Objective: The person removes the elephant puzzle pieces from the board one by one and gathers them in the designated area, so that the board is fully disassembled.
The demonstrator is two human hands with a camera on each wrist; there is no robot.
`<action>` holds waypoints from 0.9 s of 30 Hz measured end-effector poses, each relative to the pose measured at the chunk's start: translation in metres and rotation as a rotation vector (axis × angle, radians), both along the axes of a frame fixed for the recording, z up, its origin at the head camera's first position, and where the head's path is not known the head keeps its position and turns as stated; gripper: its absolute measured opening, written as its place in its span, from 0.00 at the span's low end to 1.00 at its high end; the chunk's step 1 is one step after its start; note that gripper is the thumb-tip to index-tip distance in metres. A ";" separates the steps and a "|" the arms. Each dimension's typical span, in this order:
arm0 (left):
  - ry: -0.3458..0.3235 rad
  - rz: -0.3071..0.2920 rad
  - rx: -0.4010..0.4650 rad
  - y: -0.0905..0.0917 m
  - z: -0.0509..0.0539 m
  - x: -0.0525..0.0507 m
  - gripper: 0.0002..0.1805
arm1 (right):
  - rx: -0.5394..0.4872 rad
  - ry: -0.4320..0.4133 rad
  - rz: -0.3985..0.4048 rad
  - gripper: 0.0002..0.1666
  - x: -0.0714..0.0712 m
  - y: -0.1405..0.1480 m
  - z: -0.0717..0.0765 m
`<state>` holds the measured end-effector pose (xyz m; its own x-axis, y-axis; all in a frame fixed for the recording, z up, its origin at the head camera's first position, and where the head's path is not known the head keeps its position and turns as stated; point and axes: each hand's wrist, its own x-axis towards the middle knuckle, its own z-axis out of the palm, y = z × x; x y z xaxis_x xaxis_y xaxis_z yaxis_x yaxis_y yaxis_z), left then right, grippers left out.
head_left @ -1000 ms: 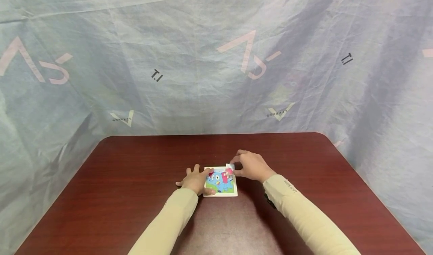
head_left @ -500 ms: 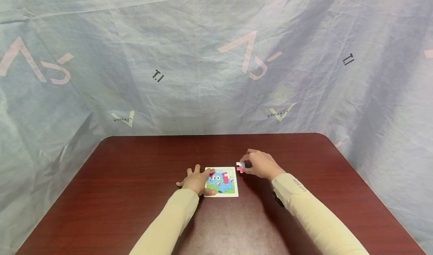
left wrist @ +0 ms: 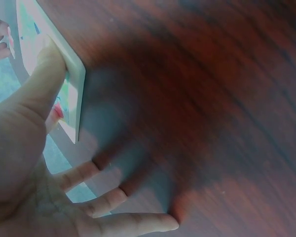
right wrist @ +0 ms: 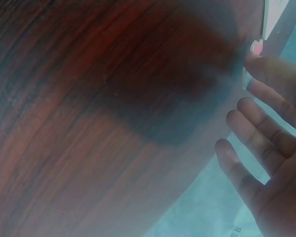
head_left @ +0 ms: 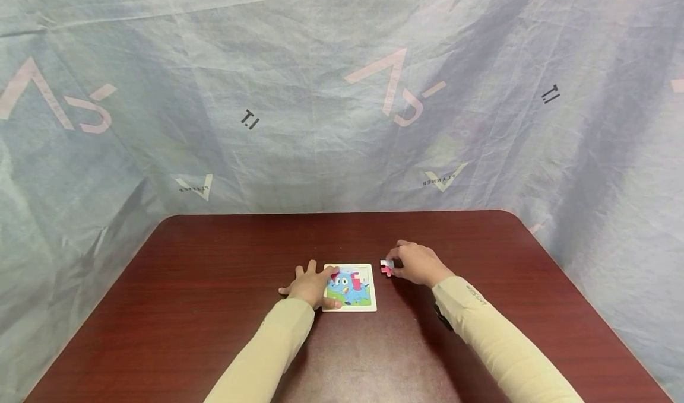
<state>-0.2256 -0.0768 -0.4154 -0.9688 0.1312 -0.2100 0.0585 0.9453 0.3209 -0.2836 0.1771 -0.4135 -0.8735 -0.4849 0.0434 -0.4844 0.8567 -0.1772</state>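
A square puzzle board [head_left: 350, 308] with a pale border and a blue cartoon creature lies on the table. The left hand [head_left: 307, 288] rests on its left side, thumb and index finger over the picture, other fingers spread on the wood. Just right of the board, the right hand [head_left: 419, 263] pinches a pink and white puzzle piece [head_left: 386, 270] between thumb and index finger. In the right wrist view, the piece [right wrist: 257, 48] shows beyond the thumb of the hand [right wrist: 274, 133]. A pale gap shows in the picture's upper right.
The dark red wooden table [head_left: 214, 260] has rounded far corners. Behind it and at both sides hangs a wrinkled grey sheet [head_left: 310, 154] with printed letters and shapes.
The right hand has lifted the pink and white piece off the board's upper right corner and moved it rightward, clear of the border. The left hand has stayed in place.
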 end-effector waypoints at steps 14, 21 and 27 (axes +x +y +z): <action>-0.003 0.003 0.013 -0.001 0.000 0.000 0.43 | -0.002 -0.001 -0.003 0.13 0.001 0.003 -0.007; 0.001 0.002 0.013 0.000 -0.002 -0.001 0.43 | -0.054 0.007 -0.018 0.17 0.000 0.004 -0.008; -0.001 0.006 0.008 0.000 0.000 0.000 0.43 | -0.195 -0.011 -0.054 0.17 0.006 0.001 -0.005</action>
